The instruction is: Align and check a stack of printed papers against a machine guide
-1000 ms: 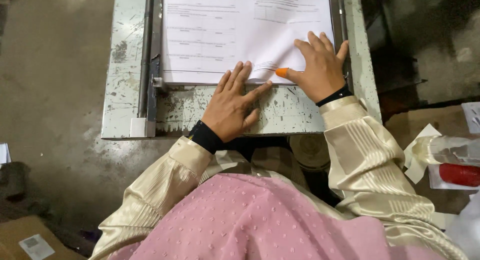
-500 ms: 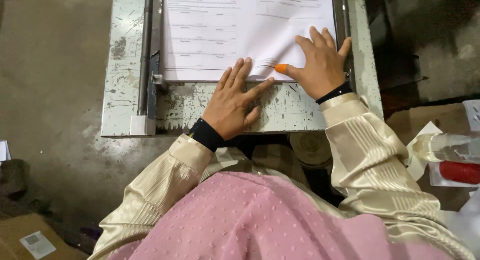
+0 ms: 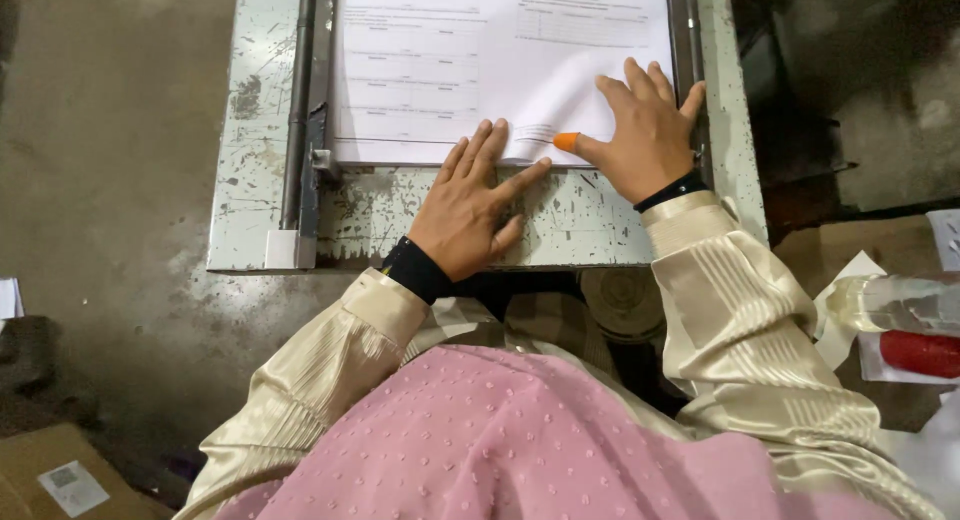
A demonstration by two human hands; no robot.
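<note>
A worn metal table (image 3: 600,225) with chipped pale paint filled the top of the view, with a dark rail (image 3: 300,100) running down its left side. On it lay a stack of printed paper (image 3: 450,70), squared between that rail and a second dark strip (image 3: 682,30) on the right, its near edge a little short of the table's front. The concrete floor (image 3: 110,130) lay to the left, and a clear bottle (image 3: 900,302) with a red cap lay off to the right on some packaging.

The left hand (image 3: 470,212) rested flat, palm on the bare table, its fingers spread and straight, their tips just over the stack's near edge. It held nothing. The right hand (image 3: 645,140) lay flat on the stack's near right corner, fingers fanned wide, gripping nothing; its thumb, in an orange rubber tip (image 3: 566,141), pressed where a few sheets curled up at the edge.

The paper looked light, thin and limp sheet by sheet, yet dense and fairly heavy as a stack. Loose sheets would likely slide on each other and crease easily. The lifted near corner under the thumb seemed the best place to take hold, the rubber tip giving grip, with a flat palm steadying the rest.
</note>
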